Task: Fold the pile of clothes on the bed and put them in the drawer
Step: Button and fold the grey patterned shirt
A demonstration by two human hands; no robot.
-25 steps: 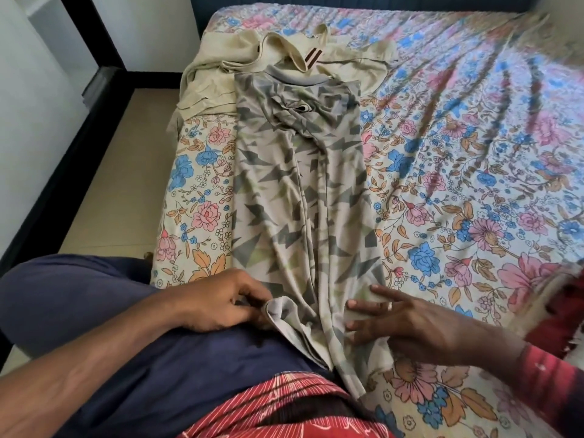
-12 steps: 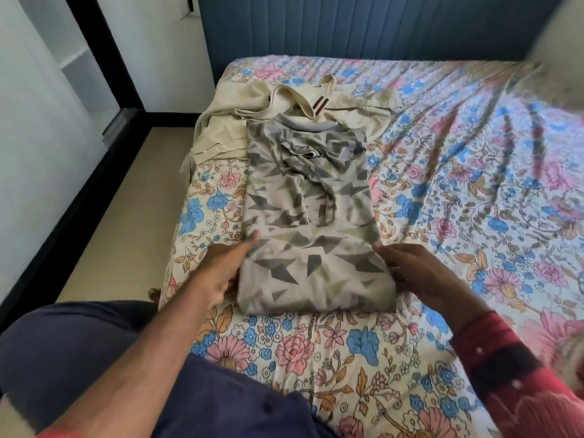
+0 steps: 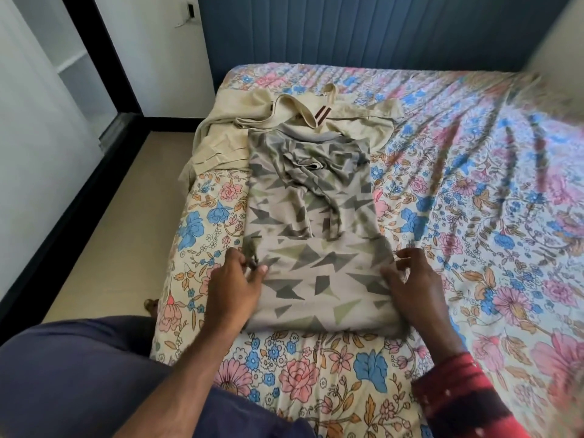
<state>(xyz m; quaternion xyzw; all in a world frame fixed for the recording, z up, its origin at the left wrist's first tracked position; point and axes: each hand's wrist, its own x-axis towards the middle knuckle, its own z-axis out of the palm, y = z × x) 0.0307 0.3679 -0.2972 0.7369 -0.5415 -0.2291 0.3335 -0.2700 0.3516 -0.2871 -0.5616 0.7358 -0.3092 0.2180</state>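
Note:
A beige garment with grey and green triangles (image 3: 316,257) lies on the floral bed (image 3: 458,216), its near half folded up over the rest. My left hand (image 3: 235,282) pinches the left edge of the folded layer. My right hand (image 3: 410,279) grips the right edge, thumb on top and fingers curled at the side. A plain beige garment (image 3: 221,140) with a striped neck tab lies crumpled behind the patterned one, partly under it. No drawer is in view.
The bed's left edge drops to a tan floor strip (image 3: 120,216) bordered by a black-framed panel (image 3: 63,191). A dark blue headboard (image 3: 347,30) stands at the far end. My knee in dark blue trousers (image 3: 79,374) is at the lower left.
The long patterned garment has been folded in half, its near end brought up. Both hands moved from its near end to the sides of the fold.

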